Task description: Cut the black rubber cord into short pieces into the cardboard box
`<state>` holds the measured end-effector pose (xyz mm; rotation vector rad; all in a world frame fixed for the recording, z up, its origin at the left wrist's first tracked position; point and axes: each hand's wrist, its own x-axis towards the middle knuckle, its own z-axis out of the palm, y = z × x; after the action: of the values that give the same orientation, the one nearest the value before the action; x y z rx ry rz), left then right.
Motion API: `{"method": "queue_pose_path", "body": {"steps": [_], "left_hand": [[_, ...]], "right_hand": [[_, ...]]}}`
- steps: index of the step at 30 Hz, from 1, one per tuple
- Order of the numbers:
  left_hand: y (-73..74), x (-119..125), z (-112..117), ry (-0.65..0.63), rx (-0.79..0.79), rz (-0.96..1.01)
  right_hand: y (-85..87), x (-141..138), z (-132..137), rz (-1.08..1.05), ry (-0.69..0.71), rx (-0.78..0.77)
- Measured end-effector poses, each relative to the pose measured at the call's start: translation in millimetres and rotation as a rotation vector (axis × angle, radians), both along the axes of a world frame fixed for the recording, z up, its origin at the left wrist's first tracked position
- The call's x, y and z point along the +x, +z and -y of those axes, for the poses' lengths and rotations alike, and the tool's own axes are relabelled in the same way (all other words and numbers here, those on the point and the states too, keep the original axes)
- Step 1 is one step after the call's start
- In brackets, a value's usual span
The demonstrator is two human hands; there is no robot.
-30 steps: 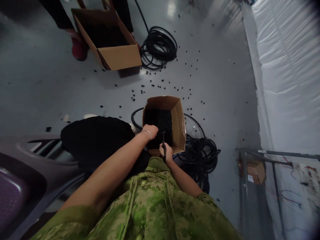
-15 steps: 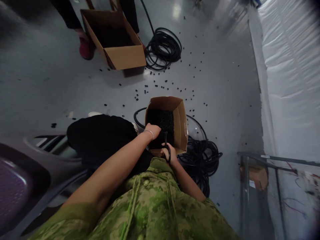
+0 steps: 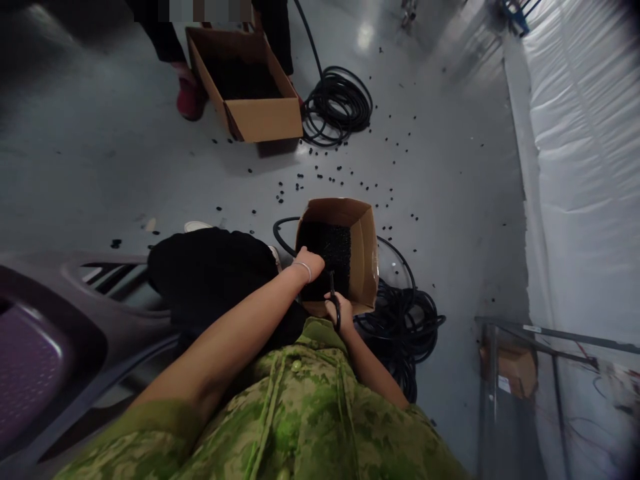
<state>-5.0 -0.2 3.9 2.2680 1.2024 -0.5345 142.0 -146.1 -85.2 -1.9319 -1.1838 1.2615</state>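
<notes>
An open cardboard box [image 3: 365, 260] stands on the floor in front of me, filled with small black pieces [image 3: 334, 248]. My left hand [image 3: 309, 260], with a thin bracelet at the wrist, reaches over the box's near left rim with its fingers curled down; what they hold is hidden. My right hand [image 3: 334, 308] is closed on black-handled scissors [image 3: 336, 303] at the box's near edge, the blades pointing into the box. A black hose [image 3: 400, 320] lies coiled on the floor to the right of the box and loops behind it.
Another person stands at the top behind a second open cardboard box [image 3: 250, 87], with another hose coil [image 3: 340, 107] beside it. Small black bits litter the grey floor. A purple plastic chair [image 3: 45, 353] is at left, white sheeting [image 3: 585, 153] and a metal rack [image 3: 520, 367] at right.
The view has shifted slightly, so everything sits a little lower and to the right. Both hands stay at the box rim, the right one still on the scissors.
</notes>
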Motion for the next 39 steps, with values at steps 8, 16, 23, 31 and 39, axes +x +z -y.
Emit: {"method": "queue_pose_path", "body": {"steps": [8, 16, 23, 31, 39], "left_hand": [[-1.1, -3.6, -0.7, 0.041, 0.016, 0.046], [-4.5, -3.1, -1.9, 0.063, 0.080, 0.119], [7.5, -7.4, 3.4, 0.027, 0.189, 0.223], [17.0, -17.8, 9.6, 0.017, 0.232, 0.323], [24.1, -16.8, 10.6, 0.096, 0.222, 0.377]], "right_hand": [[11.1, 2.0, 1.0, -0.147, -0.121, -0.075], [31.3, 7.2, -6.2, -0.350, -0.067, -0.074], [55.7, 10.2, -10.7, -0.499, -0.010, 0.107], [76.0, 9.3, -19.3, -0.445, 0.030, 0.226], [91.7, 10.1, -19.1, -0.361, -0.013, 0.251]]}}
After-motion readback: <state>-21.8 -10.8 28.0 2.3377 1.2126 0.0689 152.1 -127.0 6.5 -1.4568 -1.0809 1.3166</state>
